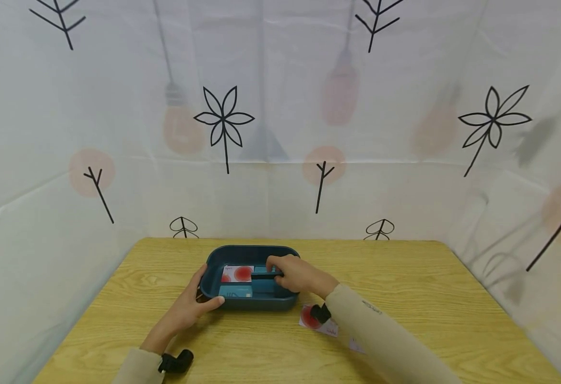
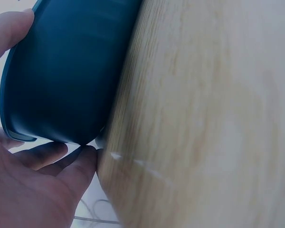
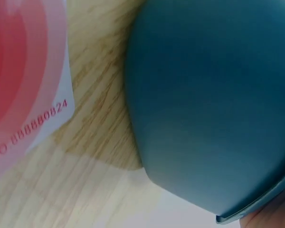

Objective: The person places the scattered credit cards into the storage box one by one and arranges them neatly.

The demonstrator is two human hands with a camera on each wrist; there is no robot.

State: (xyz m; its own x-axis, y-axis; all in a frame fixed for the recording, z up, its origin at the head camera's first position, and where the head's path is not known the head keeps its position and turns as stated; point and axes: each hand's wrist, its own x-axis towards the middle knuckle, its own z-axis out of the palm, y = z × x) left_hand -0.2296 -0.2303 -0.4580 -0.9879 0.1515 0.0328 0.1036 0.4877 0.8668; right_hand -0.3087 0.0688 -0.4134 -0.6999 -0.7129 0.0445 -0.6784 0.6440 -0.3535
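A dark teal plastic caddy [image 1: 273, 304] with rounded corners stands on the table, a divider and handle [image 1: 260, 276] across its middle. My left hand [image 1: 189, 304] holds its left end, thumb at the near rim and fingers round the far side. In the left wrist view, the fingertips [image 2: 85, 156] touch the caddy's lower edge. My right hand [image 1: 295, 273] reaches over the right end and grips the handle, thumb on the near side. Inside lie a white card with red circles [image 1: 237, 273] and a light blue card [image 1: 234, 291]. Other contents are partly hidden by the right hand.
On the wooden table [image 1: 242, 346], a red and white card [image 1: 328, 327] lies at the caddy's near right. Another pale card [image 1: 356, 345] shows partly under the right forearm. A white printed curtain [image 1: 271, 202] hangs round the table's back and sides.
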